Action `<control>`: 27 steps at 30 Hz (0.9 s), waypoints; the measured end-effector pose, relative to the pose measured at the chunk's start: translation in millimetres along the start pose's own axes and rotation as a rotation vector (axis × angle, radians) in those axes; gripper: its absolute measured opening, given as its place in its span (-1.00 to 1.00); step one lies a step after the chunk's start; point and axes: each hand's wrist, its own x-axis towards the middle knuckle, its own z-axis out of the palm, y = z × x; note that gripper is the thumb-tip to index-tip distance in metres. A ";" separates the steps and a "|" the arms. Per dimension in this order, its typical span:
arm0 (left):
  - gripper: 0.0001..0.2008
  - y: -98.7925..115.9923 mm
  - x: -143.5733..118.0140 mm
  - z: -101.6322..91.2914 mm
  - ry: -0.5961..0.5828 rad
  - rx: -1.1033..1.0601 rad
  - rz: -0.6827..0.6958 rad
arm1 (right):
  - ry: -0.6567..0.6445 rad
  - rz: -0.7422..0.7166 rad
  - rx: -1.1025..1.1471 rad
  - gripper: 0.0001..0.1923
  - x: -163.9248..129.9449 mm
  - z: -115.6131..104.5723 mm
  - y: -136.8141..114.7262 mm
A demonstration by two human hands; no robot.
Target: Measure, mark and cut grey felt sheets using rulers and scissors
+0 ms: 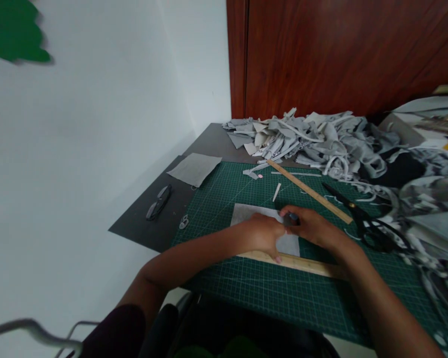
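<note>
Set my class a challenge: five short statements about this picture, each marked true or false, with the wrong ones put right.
1. The thumb of the left hand is at the near ruler. True.
2. The glasses lie on the green mat. False: they lie on the dark surface left of it.
3. The scissors lie to the right of the far ruler. True.
4. The right hand is holding the scissors. False: it is at the near sheet.
5. Scraps are heaped before the red-brown panel. True.
</note>
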 end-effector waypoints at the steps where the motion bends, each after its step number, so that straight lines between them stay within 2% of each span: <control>1: -0.53 -3.3 1.1 0.8 0.001 -0.012 0.026 | -0.005 0.009 0.002 -0.67 -0.3 0.1 -0.3; 6: -0.54 -17.3 3.9 9.0 0.055 -0.043 0.112 | -0.008 0.009 -0.045 -0.66 -6.1 -0.1 -9.1; 10: -0.51 -24.1 3.8 13.8 0.082 -0.066 0.175 | -0.008 0.030 -0.147 -0.80 -13.3 -3.2 -20.0; 12: -0.49 -27.2 4.3 16.8 0.105 -0.086 0.174 | -0.056 0.042 -0.151 -0.84 -17.6 -5.8 -23.7; 15: -0.45 -31.5 6.6 22.2 0.141 -0.089 0.187 | -0.197 0.094 -0.104 -0.79 -25.6 -8.1 -28.4; 19: -0.44 -35.7 10.1 25.3 0.174 -0.085 0.231 | -0.351 0.151 -0.068 -0.85 -35.3 -2.6 -40.2; 22: -0.42 -36.7 10.8 24.0 0.184 -0.072 0.257 | -0.388 0.183 -0.104 -0.87 -37.1 4.6 -54.7; 27: -0.43 -40.4 10.9 21.8 0.149 -0.126 0.269 | -0.367 0.239 -0.196 -0.87 -33.2 9.0 -70.2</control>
